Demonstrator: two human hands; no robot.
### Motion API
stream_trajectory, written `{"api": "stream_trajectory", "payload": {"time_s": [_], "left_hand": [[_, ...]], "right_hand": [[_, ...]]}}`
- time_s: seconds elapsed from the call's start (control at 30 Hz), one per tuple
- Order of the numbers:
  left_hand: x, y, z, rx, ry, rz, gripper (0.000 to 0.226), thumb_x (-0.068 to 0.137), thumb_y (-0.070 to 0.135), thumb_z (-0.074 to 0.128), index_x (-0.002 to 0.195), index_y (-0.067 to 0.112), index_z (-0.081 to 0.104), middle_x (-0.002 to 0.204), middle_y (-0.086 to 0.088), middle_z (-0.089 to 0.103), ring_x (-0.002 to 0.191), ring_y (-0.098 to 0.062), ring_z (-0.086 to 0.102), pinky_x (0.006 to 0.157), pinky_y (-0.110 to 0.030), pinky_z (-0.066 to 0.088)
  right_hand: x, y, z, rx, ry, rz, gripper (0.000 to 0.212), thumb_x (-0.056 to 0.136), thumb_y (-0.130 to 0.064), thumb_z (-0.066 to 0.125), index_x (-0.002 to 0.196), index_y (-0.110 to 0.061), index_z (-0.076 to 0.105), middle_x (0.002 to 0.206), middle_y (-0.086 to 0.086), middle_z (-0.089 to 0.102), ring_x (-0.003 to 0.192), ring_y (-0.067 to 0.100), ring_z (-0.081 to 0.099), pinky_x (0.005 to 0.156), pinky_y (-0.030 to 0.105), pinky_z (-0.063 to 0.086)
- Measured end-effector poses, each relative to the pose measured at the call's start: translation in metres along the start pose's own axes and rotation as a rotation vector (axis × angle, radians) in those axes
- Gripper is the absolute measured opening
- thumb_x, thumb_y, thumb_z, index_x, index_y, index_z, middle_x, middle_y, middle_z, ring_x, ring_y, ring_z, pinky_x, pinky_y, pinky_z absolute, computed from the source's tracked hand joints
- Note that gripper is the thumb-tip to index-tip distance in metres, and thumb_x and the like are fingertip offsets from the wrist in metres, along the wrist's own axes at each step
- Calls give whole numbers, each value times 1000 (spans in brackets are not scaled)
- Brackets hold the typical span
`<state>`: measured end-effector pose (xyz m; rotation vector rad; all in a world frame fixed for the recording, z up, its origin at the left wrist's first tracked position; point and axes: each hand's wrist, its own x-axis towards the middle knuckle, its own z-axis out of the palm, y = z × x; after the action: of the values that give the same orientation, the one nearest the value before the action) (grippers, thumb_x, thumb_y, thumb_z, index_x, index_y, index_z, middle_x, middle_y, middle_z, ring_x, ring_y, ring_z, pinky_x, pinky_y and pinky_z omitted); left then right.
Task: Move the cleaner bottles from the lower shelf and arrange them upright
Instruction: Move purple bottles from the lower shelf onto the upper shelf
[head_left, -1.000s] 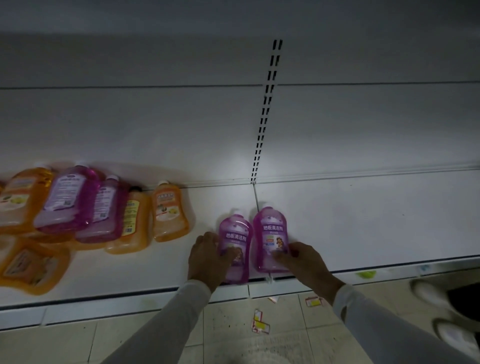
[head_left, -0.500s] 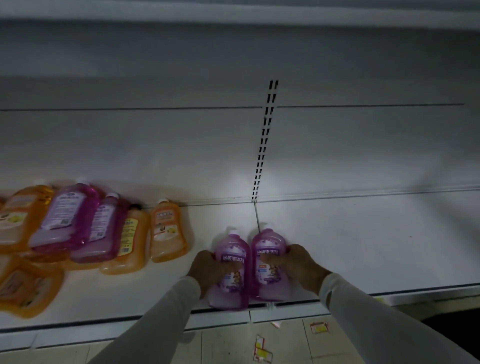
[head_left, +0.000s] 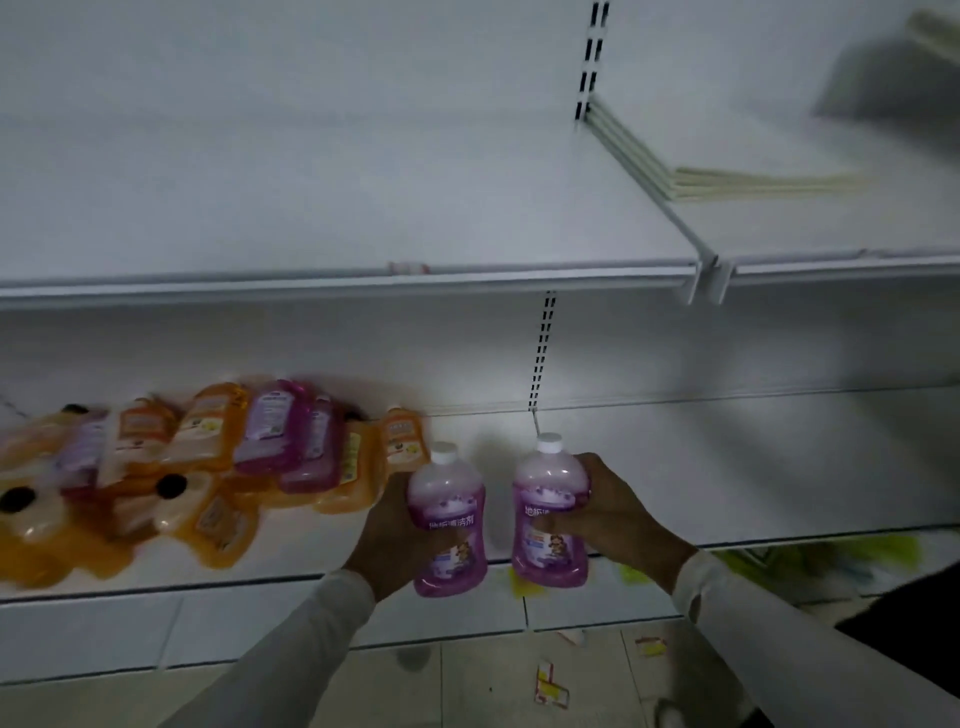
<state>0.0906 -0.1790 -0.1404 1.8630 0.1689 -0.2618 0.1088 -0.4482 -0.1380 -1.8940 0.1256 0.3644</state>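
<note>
Two purple cleaner bottles are held upright, one per hand, in front of the lower shelf (head_left: 727, 467) edge.

Left hand (head_left: 387, 545): wrapped round the left purple bottle (head_left: 448, 525) from its left side and behind. Fingers are mostly hidden by the bottle body; the palm is pressed to the bottle's side. Grip is closed round the lower half, label facing the camera, white cap up.

Right hand (head_left: 613, 514): wrapped round the right purple bottle (head_left: 549, 514) from its right side. Fingers (head_left: 563, 522) are curled across the label front at mid-height, thumb seen near the bottle's shoulder. Firm wrap, not a fingertip pinch.

The two bottles are side by side with a clear gap, not touching. Whether the bases rest on the lower shelf or are lifted off it cannot be told; both bases are seen over the shelf's front edge.

A pile of orange and purple bottles (head_left: 234, 457) is lying tipped over on the lower shelf to the left, near the left hand. Contact with the hand cannot be told; that area is blurred.

The upper shelf (head_left: 363, 208) is seen above. Paper scraps (head_left: 550, 688) lie on the tiled floor below.
</note>
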Motion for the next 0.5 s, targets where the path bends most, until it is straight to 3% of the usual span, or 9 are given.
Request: {"api": "stream_trajectory", "payload": {"time_s": [0.1,0.2,0.3,0.5], "left_hand": [[-43,28,-38,29,-9,139,74,58,6,90,119,18,50,110,-4,66,101,-22,66,81,-27,58],[-89,59,-84,28,-22,266,73,63,4,87,122,19,47,111,2,64,100,-15,65,81,-17,55],[-134,91,-140,32,-7,312,68,62,14,89,117,26,52,108,0,68,96,-14,69,81,-33,59],[-199,144,-240,7,117,400,70,50,19,92,110,26,55,103,-3,71,92,-18,71,78,-41,59]], "right_hand": [[-46,-51,11,-35,7,-84,66,57,-6,92,108,-21,53,102,1,69,89,11,69,71,23,55],[-96,-114,25,-100,20,-164,65,58,-12,92,108,-24,52,101,-3,68,84,3,68,67,19,54],[-143,-176,42,-159,63,-245,67,57,-18,93,111,-22,52,101,-2,69,86,10,70,71,26,58],[-196,-299,77,-195,28,-446,67,58,-24,92,113,-26,54,101,-2,71,86,12,72,73,33,61]]}}
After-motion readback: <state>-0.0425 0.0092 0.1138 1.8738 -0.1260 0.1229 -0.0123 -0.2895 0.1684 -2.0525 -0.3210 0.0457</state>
